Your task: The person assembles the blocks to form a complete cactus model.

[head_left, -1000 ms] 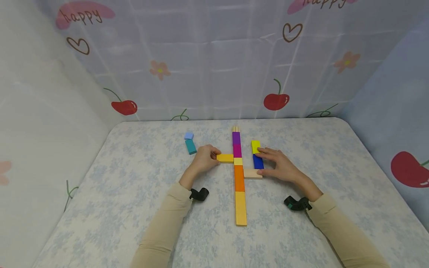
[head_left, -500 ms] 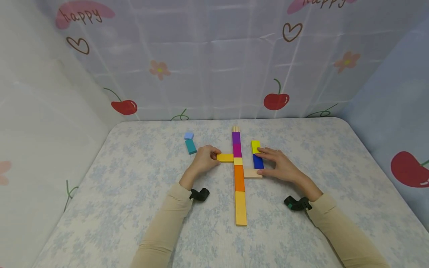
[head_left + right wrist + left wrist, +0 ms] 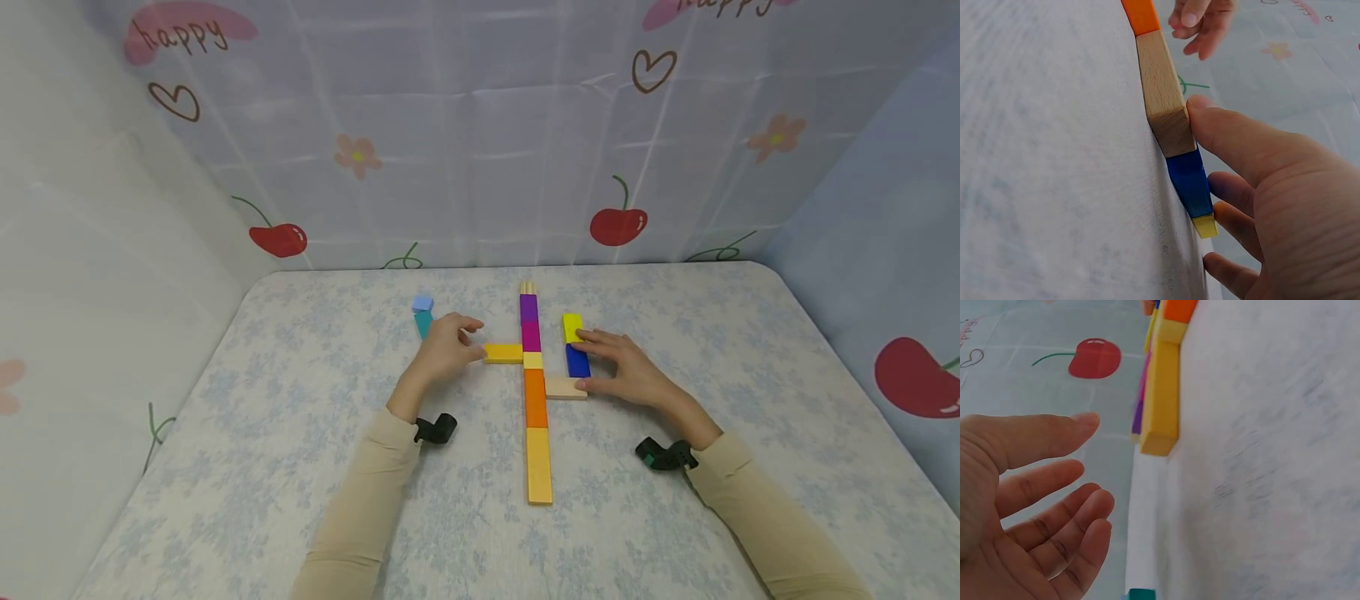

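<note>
In the head view, a straight column of flat blocks runs up the table: a long yellow block (image 3: pixel 538 467), an orange block (image 3: pixel 535 400), a pale yellow one, a magenta block (image 3: pixel 530 337) and a purple block (image 3: pixel 528 308). A golden yellow block (image 3: pixel 504 354) juts left from it; my left hand (image 3: pixel 442 352) is just beside its end, fingers spread and holding nothing. On the right side, a bare wooden block (image 3: pixel 561 388) meets a blue block (image 3: pixel 577 362) and a bright yellow block (image 3: pixel 572 323). My right hand (image 3: pixel 628 372) rests there, thumb on the wood, fingertips by the blue and yellow.
Left of the column lie a teal block (image 3: pixel 423 323), partly behind the left hand, and a light blue block (image 3: pixel 423 303). Thin pale sticks (image 3: pixel 528 288) sit at the column's far end. A patterned curtain (image 3: pixel 480 167) hangs behind the table's back edge.
My left hand has let go of the golden yellow block and drawn back to the left, now covering part of the teal block. The right hand and the blocks stay put.
</note>
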`<state>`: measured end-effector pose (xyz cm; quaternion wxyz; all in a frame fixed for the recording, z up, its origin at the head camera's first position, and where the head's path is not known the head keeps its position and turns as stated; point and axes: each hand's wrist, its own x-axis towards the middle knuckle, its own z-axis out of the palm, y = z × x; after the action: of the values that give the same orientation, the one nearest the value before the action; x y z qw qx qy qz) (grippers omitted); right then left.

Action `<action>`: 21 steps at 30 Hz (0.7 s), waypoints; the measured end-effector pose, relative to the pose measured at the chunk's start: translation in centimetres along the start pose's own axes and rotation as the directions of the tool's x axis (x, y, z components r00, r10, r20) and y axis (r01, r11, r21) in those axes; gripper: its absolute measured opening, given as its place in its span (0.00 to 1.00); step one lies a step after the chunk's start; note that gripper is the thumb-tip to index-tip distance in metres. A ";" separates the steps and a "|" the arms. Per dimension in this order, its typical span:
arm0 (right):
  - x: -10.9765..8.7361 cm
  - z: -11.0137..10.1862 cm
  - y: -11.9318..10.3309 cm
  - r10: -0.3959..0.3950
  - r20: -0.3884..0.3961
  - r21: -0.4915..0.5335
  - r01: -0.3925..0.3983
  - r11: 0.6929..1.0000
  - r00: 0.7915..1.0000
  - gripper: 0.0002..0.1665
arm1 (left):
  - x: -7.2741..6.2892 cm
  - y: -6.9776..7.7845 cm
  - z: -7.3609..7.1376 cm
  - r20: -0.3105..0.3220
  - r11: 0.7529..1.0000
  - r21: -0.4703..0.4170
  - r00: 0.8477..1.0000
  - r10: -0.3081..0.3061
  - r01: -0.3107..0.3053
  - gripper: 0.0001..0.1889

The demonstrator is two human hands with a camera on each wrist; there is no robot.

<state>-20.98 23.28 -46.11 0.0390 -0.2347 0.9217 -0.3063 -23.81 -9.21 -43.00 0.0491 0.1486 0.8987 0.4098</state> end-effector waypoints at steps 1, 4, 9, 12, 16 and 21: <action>0.0 0.0 0.0 -0.001 0.000 -0.002 0.001 1.000 1.000 0.39 | -0.1 0.0 -0.5 -0.015 1.000 -0.001 1.000 0.004 -0.004 0.23; 0.0 0.0 0.0 -0.004 0.000 -0.005 0.004 1.000 1.000 0.39 | -0.4 -0.3 -2.3 -0.070 1.000 -0.014 0.997 0.021 -0.022 0.25; 0.0 -0.1 0.0 0.000 0.002 -0.011 0.000 1.000 1.000 0.39 | -1.0 -1.8 -5.0 -0.153 0.998 -0.060 0.988 -0.015 0.006 0.26; 0.0 -0.1 0.0 0.004 0.001 -0.009 -0.004 1.000 1.000 0.40 | -1.3 -3.0 -5.9 -0.163 0.996 -0.075 0.985 -0.055 0.043 0.28; 0.0 0.0 0.1 0.006 0.004 -0.001 -0.006 1.000 1.000 0.39 | -1.5 -4.5 -6.6 -0.141 0.991 -0.093 0.984 -0.113 0.100 0.32; 0.0 0.0 0.2 0.007 0.009 -0.002 -0.007 1.000 1.000 0.39 | -1.4 -5.8 -6.6 -0.114 0.982 -0.118 0.981 -0.158 0.145 0.36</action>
<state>-21.09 23.40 -46.20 0.0438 -0.2329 0.9226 -0.3043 -25.22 -18.01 -43.07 0.0331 0.0514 0.8850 0.4616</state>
